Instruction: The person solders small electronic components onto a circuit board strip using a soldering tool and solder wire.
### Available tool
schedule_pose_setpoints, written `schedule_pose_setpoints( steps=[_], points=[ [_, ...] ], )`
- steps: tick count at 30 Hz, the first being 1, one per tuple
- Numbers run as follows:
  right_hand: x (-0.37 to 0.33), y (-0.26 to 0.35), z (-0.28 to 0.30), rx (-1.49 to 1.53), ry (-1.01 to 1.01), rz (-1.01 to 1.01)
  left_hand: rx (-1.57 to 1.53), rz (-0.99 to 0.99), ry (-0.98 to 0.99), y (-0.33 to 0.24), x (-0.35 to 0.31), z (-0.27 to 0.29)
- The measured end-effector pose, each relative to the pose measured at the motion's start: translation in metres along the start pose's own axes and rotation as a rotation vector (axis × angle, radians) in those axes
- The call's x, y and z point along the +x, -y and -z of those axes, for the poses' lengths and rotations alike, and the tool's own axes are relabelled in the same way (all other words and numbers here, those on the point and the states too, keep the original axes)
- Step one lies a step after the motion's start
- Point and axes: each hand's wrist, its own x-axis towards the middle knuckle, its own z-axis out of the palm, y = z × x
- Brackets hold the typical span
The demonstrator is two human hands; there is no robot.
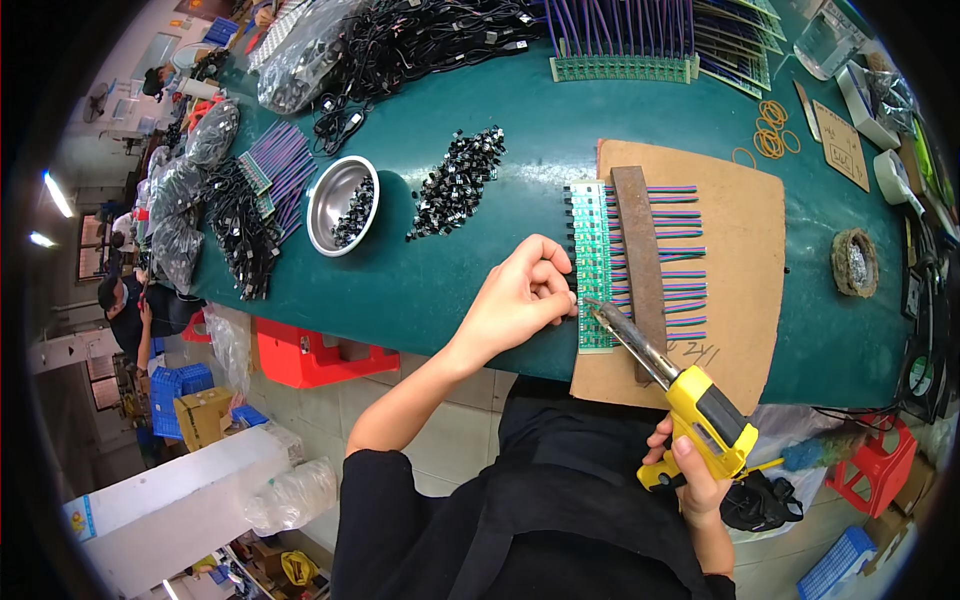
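A green circuit board strip [593, 260] lies on a cardboard sheet [745, 280], with small black parts along its left edge and coloured wires running right. A rusty metal bar [640, 265] rests across those wires. My left hand [525, 290] is closed in a pinch at the board's left edge; what sits between its fingertips is too small to make out. My right hand [690, 465] grips a yellow and black soldering gun [708, 415] by its handle. The gun's tip points up and left, at the board's lower part close to my left fingertips.
Small black parts [460, 180] are heaped left of the board, beside a metal bowl [325, 205] holding more. Bundled black cables [430, 45] and wired boards [625, 68] lie at the back. Rubber bands [770, 130] and a round coil holder [855, 262] are right. Red stools [300, 352] stand below.
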Motion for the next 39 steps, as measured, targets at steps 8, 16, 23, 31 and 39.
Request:
schedule_pose_setpoints(
  steps=[8, 16, 23, 31, 39],
  points=[
    [0.001, 0.004, 0.003, -0.116, 0.051, -0.009, -0.016, 0.000, -0.013, -0.001, -0.002, -0.001],
    [-0.001, 0.002, 0.001, -0.066, 0.039, 0.038, 0.007, -0.025, -0.018, 0.002, -0.003, -0.002],
    [-0.003, -0.001, 0.004, -0.085, 0.057, 0.039, 0.028, -0.037, -0.031, 0.001, -0.004, -0.003],
    [0.000, 0.002, 0.000, -0.003, 0.054, 0.115, 0.108, -0.045, -0.034, 0.000, -0.006, -0.002],
    [0.005, 0.000, -0.004, -0.042, 0.039, 0.072, 0.000, -0.009, -0.071, -0.005, -0.001, -0.001]
  ],
)
